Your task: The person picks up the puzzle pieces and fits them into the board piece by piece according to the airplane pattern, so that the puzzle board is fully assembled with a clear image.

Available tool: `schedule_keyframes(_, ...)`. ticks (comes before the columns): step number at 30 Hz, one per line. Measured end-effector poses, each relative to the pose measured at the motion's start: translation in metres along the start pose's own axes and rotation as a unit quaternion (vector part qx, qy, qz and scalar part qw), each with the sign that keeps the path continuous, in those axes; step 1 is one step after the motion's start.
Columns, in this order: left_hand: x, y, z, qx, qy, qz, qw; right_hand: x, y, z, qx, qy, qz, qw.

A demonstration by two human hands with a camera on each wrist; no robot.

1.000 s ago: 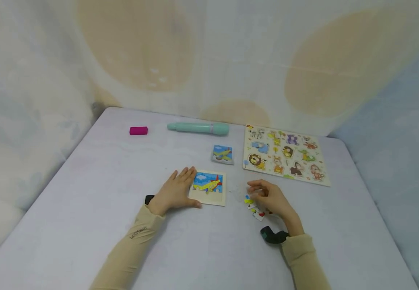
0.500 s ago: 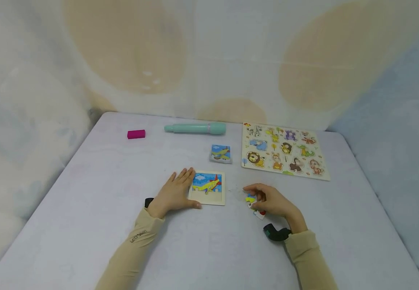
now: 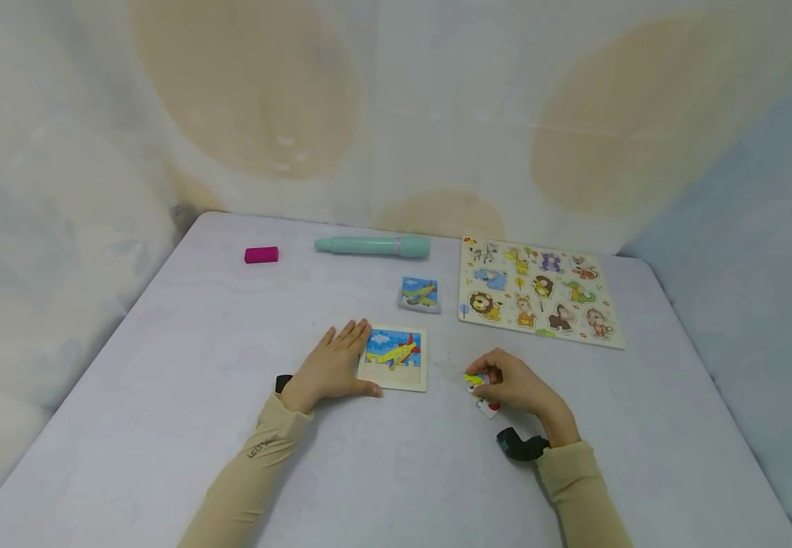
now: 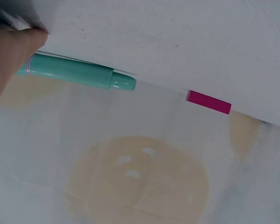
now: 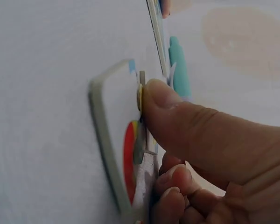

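Note:
My left hand (image 3: pixel 332 367) lies with straight, spread fingers against the left side of a small square jigsaw tray (image 3: pixel 396 382). Its upper part shows a yellow airplane on blue; the lower strip is bare wood. To the tray's right, my right hand (image 3: pixel 520 387) pinches a yellow-and-blue puzzle piece (image 3: pixel 474 378) between thumb and fingers. Another puzzle piece (image 3: pixel 488 409), white with red, lies just below it. Close up in the right wrist view, the thumb (image 5: pixel 163 95) presses on the pinched piece, beside the white-and-red piece (image 5: pixel 113 126). The other fingers partly hide the pieces.
Behind the tray lies a small airplane picture packet (image 3: pixel 419 294). A mint-green tube with a cap (image 3: pixel 372 245) and a magenta block (image 3: pixel 262 255) are near the table's far edge. An animal puzzle board (image 3: pixel 541 293) occupies the back right.
My right hand has lowered onto the loose pieces, and its fingers and thumb have closed on one. The left hand stays at the tray. The head view shifts slightly.

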State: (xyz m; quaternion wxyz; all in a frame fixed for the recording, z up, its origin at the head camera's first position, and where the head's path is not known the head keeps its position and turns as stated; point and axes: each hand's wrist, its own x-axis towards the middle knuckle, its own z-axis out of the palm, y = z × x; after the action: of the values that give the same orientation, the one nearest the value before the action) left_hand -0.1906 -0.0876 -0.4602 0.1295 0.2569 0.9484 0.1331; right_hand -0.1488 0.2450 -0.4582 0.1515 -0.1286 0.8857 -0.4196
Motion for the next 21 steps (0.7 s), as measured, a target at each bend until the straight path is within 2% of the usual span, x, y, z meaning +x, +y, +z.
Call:
schedule_keyframes(4,-0.0002,0.0007,0.0008,-0.001,-0.002,0.000,1.0000,-0.0010,0.0010,0.0006,0.000,-0.001,-0.027,0.9996)
schedule_keyframes(7,-0.0002,0.0008,0.0008,0.000,-0.002,-0.001,1.0000,-0.0010,0.0016,0.0007,0.013,-0.004,-0.032,0.9994)
schedule_keyframes(21,0.0023,-0.0020,0.0029,0.004,-0.003,-0.004,1.0000,0.0020,0.0008,0.0020,-0.002,-0.003,0.013,0.9999)
